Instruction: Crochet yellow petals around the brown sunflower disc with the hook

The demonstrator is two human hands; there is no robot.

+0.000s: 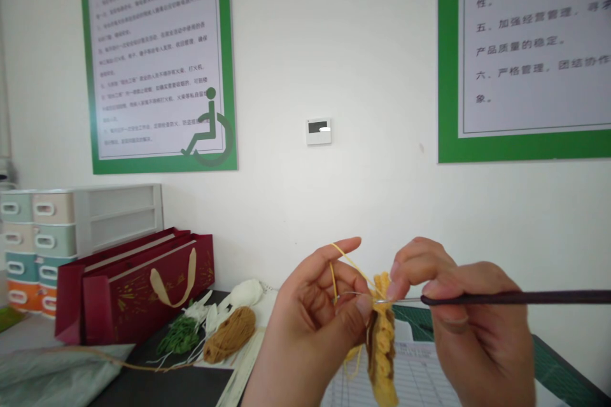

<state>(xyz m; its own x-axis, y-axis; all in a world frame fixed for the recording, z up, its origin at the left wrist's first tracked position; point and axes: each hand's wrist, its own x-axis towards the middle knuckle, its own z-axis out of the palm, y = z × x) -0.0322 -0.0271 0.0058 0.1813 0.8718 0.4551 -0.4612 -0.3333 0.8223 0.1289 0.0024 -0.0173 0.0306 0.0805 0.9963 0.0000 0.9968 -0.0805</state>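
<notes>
My left hand [315, 311] pinches the top of a yellow and brown crochet piece [382, 343] between thumb and fingers. A yellow yarn strand [351, 262] runs over its raised index finger. My right hand [470, 311] grips a crochet hook [515, 297] with a dark handle. The hook's metal tip pokes into the upper edge of the piece, close to my left thumb. Both hands are held up in front of the wall, above the table.
A tan yarn bundle [231, 332], green yarn [180, 335] and white pieces [243, 296] lie on the dark table [181, 388]. Red gift bags [133, 289] and small plastic drawers [38, 248] stand at left. A green cutting mat [554, 362] and a printed sheet [420, 375] lie below my hands.
</notes>
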